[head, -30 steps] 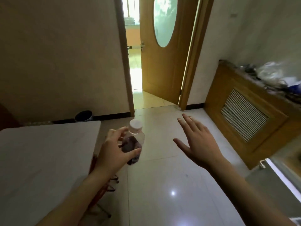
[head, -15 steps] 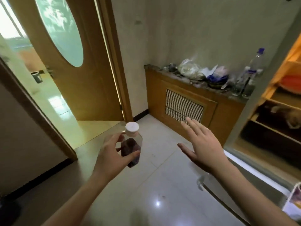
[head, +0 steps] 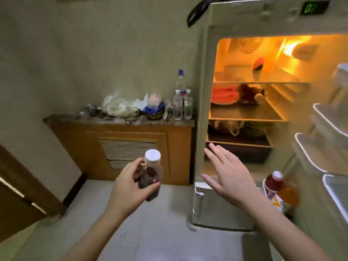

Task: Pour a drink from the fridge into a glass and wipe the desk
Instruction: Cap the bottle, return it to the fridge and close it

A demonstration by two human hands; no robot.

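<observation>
Left hand (head: 130,187) grip clenched on bottle (head: 150,176) (label hidden), right hand (head: 228,176) released, fridge (head: 205,110) blurred

wooden cabinet (head: 177,147) with slatted vent (head: 128,151), clear bottles (head: 181,104), plastic bags (head: 120,108)

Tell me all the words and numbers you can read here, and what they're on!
"02": green lit digits on the display at the top of the fridge; the second digit is blurred, so that one is less sure.
Label on the small bottle in the left hand: dark, too blurred to read.
Label on the red-drink bottle in the fridge door: a yellow mark shows, no readable words.
Labels on the clear bottles on the cabinet: too small.
</observation>
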